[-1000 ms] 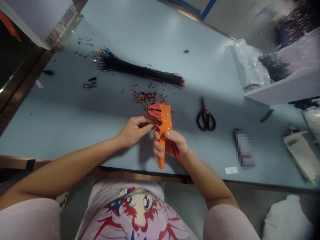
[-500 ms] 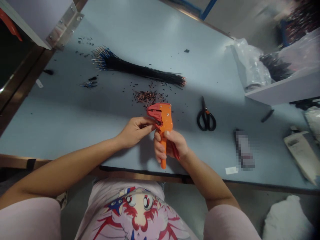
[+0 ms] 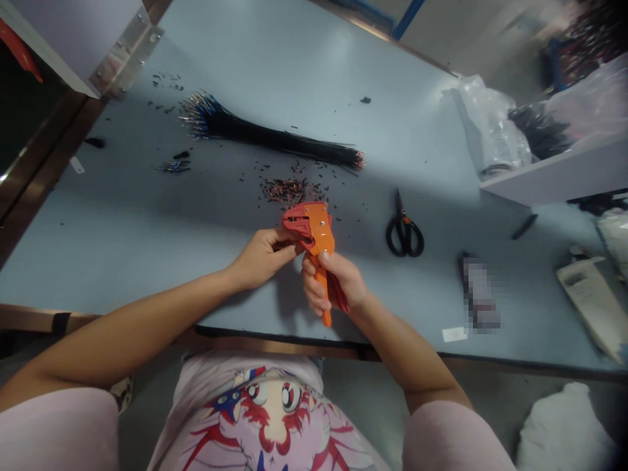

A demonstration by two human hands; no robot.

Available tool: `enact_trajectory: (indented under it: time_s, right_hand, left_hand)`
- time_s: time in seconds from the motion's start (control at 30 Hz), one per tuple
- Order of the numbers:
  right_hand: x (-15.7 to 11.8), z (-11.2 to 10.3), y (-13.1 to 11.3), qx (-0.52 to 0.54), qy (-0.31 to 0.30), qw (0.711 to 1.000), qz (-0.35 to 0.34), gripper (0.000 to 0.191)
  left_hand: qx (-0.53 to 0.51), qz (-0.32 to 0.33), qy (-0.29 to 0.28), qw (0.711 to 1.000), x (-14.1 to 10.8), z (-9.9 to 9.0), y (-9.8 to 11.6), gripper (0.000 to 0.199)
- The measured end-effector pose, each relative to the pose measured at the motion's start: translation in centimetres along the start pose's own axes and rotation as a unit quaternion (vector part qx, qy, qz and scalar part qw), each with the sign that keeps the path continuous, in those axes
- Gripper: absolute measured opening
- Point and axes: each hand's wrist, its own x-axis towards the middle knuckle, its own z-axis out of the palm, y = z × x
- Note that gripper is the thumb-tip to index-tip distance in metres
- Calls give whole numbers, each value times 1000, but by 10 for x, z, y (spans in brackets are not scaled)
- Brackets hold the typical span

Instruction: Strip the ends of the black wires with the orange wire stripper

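My right hand (image 3: 333, 281) is wrapped round the handles of an orange and red wire stripper (image 3: 318, 226), held with its jaws up and to the left. Close against the tool's left side, my left hand (image 3: 265, 258) has its thumb and fingers pinched together; what lies between them is hidden or too small to make out. Beyond the tool is a pile of short wire offcuts (image 3: 287, 190). A long bundle of black wires (image 3: 275, 136) lies farther back, blue and metal-tipped at its left end, with coppery ends at the right.
Black-handled scissors (image 3: 404, 229) lie right of my hands. Farther right are a blurred-out object (image 3: 481, 291) and a white label (image 3: 454, 335). Plastic bags (image 3: 495, 124) stand by a shelf panel (image 3: 549, 170). A few blue-ended pieces (image 3: 174, 165) lie at the left.
The wire stripper's head has tipped slightly left, and its handle end has swung a little right. My left hand stays pinched in nearly the same place.
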Motion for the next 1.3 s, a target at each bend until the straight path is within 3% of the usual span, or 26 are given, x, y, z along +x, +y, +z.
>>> enact_trajectory:
  time_s: [0.3,0.57,0.73,0.83,1.0,1.1,1.2,1.3]
  right_hand:
    - [12,-9,3,43,66,996,47,33]
    - [17,-12,6,77,77,992,56,36]
    - [16,-22,-4,125,61,990,7,38]
    - [14,-27,-13,133,63,989,-27,43]
    - [13,-30,-20,106,74,990,-52,36]
    - [15,-34,-21,96,107,986,-84,33]
    - [17,-43,-23,115,139,971,-156,31]
    - [19,-54,-28,131,150,950,-242,26]
  left_hand:
    - [95,-150,11,984,3,-9,2,21]
    - [87,-165,2,982,4,-8,1,15]
    - [97,-178,-5,979,4,-8,1,18]
    - [150,-148,-2,978,4,-11,0,19]
    - [306,-4,67,950,8,-23,-6,19]
    - [339,6,78,937,11,-32,-1,22]
    - [285,-70,-10,956,8,-34,17,21]
    - [159,-188,-197,949,-3,-24,32,19]
